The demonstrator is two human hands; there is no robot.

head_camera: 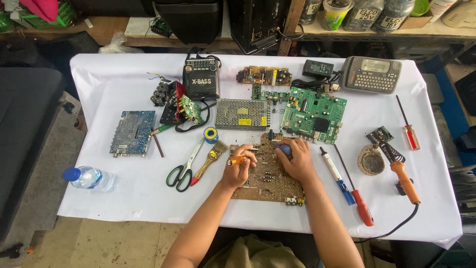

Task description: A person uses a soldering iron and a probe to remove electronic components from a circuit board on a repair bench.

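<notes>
Nearest the person: brown circuit board (267,178) lies flat on the white table cover (139,198), at its near edge, and both forearms reach over it.
Left hand: the left hand (238,166) is curled shut around a small orange-handled tool (236,160), whose tip points right across the board's top edge.
Right hand: the right hand (296,160) is closed over a blue-handled tool (283,148), pressing down at the board's upper part; its fingers touch the board.
Progress: judging by how things lie, work on the board looks under way; the board is bare and both tools meet near its top edge, but whether anything is already loosened or joined is too small to tell.
Beside the left hand: paintbrush (210,160), green-handled scissors (184,168) and a blue spool of solder (210,134).
Beside the right hand: white-and-blue pen-like tool (337,174), red-handled screwdriver (358,198), and further right an orange soldering iron (404,179) untouched in its stand.
Far left: water bottle (90,178) on its side and a blue circuit board (132,133).
Further back: green circuit board (313,114), metal mesh power supply (242,114), black radio (201,79) and a grey label printer (372,73).
</notes>
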